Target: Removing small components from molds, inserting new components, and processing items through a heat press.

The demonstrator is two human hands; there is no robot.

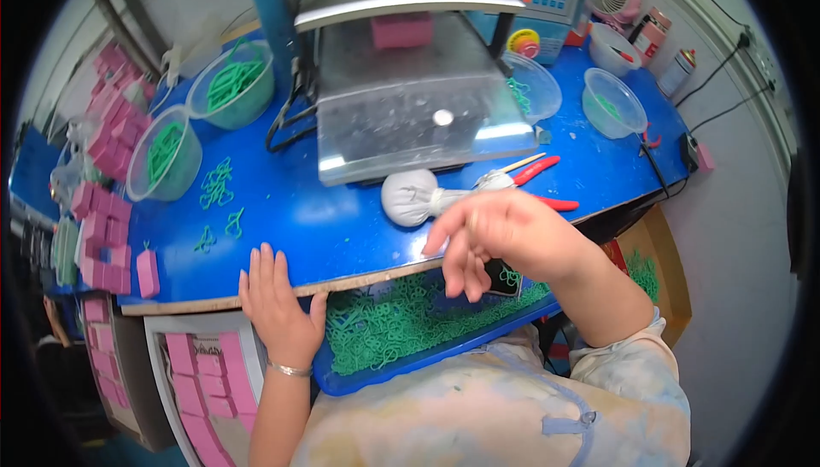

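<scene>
My left hand [286, 313] rests on the wooden front edge of the blue table [316, 236], fingers stretched out and holding nothing. In the air just past that edge is my right hand [504, 232], its fingers loosely bent and apart, with nothing visible in them. Below it, a blue tray [367, 382] holds a mass of small green plastic pieces [376, 322]. Close behind the right hand lie a tied white cloth pouch [408, 198] and a red-handled tool [538, 171], partly covered by the hand. A few green pieces [218, 183] are scattered left on the table.
A press-like machine [410, 83] with a clear plate stands at the back, a pink block [401, 30] inside. Plastic tubs [166, 155] of green pieces stand left, and another tub [615, 102] right. Pink blocks [107, 228] are stacked along the left edge.
</scene>
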